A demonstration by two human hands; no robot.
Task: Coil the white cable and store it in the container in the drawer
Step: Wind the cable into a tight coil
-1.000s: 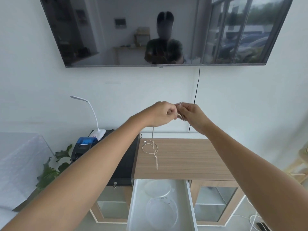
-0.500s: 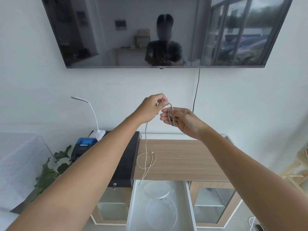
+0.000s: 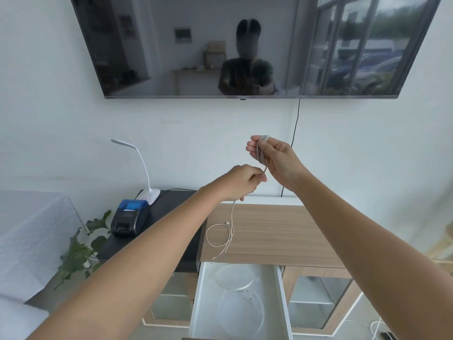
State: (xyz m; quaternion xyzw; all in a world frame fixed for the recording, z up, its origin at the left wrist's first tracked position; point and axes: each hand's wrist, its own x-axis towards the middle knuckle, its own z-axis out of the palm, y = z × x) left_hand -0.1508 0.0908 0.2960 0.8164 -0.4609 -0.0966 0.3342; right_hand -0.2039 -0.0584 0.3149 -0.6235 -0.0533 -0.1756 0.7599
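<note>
Change: since half a second ago the left hand has dropped below the right hand, and the right hand has lifted with the loops.
Television (image 3: 171, 45): dark screen on the wall, above the desk.
Desk (image 3: 282, 231): wooden top, the landmark here; both hands are held up above its rear edge.
Drawer (image 3: 197, 303): white, pulled open under the desk's front edge.
Container (image 3: 241, 315): clear, round, lying in the drawer; a clear lid (image 3: 234, 276) lies beyond it, nearer the desk.
Printer (image 3: 130, 217): black and blue, on a black unit left of the desk, with a white lamp (image 3: 144, 173) behind it.
Right hand (image 3: 274, 160): closed on several loops of the white cable (image 3: 231, 231), wound over its fingers.
Left hand (image 3: 245, 182): just below and left of the right hand, pinching the strand that leaves the loops.
Cable tail: hangs from the left hand to the desk's front left part, where it lies in a loose ring; its far end reaches the desk's front edge above the drawer.
</note>
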